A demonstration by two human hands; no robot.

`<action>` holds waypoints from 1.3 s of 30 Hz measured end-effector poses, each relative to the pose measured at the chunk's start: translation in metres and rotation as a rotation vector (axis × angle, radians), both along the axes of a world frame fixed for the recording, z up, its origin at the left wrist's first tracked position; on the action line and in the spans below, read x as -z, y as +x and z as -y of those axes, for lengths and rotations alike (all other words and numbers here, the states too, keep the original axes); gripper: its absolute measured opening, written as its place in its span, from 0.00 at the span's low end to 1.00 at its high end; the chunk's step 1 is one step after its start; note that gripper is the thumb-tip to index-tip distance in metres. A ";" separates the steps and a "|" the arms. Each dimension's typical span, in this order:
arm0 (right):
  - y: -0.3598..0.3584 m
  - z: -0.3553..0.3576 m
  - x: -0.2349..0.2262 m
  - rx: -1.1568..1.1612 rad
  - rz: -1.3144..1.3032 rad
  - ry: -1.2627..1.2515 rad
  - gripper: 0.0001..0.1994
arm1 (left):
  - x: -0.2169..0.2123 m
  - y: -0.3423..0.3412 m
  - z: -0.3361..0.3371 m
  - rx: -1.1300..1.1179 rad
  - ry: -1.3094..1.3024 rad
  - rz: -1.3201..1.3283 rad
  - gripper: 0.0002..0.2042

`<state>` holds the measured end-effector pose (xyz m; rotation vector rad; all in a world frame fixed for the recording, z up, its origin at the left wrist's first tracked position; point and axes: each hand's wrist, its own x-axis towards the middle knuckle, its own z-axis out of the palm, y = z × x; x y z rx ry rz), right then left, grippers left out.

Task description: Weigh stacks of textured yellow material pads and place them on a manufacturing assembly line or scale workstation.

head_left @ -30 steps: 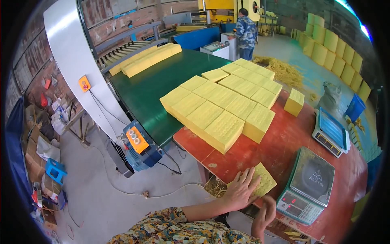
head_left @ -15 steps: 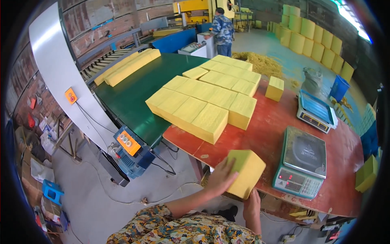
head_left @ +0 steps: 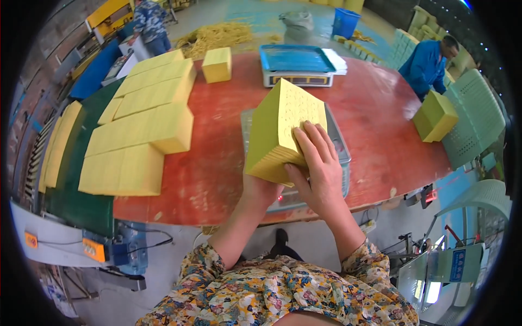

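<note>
A thick block of yellow paper (head_left: 267, 136), its sheets showing as fine layers along the lower edge, is tilted between my two hands. My left hand (head_left: 261, 191) supports it from below, with most fingers hidden behind the paper. On its right face lies my right hand (head_left: 319, 171), fingers bent against the dimpled surface and thumb at the lower edge. Directly behind and beneath the block is a digital scale (head_left: 343, 155), largely covered from sight; I cannot tell whether the paper touches it.
Several yellow paper blocks (head_left: 144, 127) lie in rows on the left of the red table (head_left: 217, 179), beside a green belt (head_left: 92, 209). A lone block (head_left: 217, 65) and a blue-topped scale (head_left: 298, 60) stand farther back. A person in blue (head_left: 424, 65) is near another block (head_left: 435, 116) at right.
My view has swung right. The paper block is now in front of the scale, and my right hand has gone from its bottom corner to its right face.
</note>
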<state>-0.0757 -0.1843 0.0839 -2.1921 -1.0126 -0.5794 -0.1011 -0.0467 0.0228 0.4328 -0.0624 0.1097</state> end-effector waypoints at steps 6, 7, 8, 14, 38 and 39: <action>0.089 0.019 0.011 -0.027 -0.011 -0.113 0.30 | 0.020 0.068 0.037 -0.082 -0.184 -0.219 0.25; 0.094 0.016 0.010 -0.036 0.000 -0.136 0.30 | 0.021 0.063 0.034 -0.126 -0.187 -0.232 0.25; 0.098 0.013 0.009 -0.051 0.012 -0.156 0.30 | 0.021 0.051 0.033 -0.058 -0.208 -0.300 0.25; 0.085 0.018 0.018 -0.041 0.021 -0.297 0.31 | 0.027 -0.031 -0.025 0.094 0.144 -0.472 0.23; 0.000 -0.233 0.027 -0.417 -0.179 -0.124 0.24 | 0.039 -0.049 -0.293 -0.301 2.401 0.005 0.37; 0.013 -0.241 0.041 -0.404 -0.179 -0.135 0.24 | 0.036 -0.064 -0.277 -0.290 2.410 0.154 0.36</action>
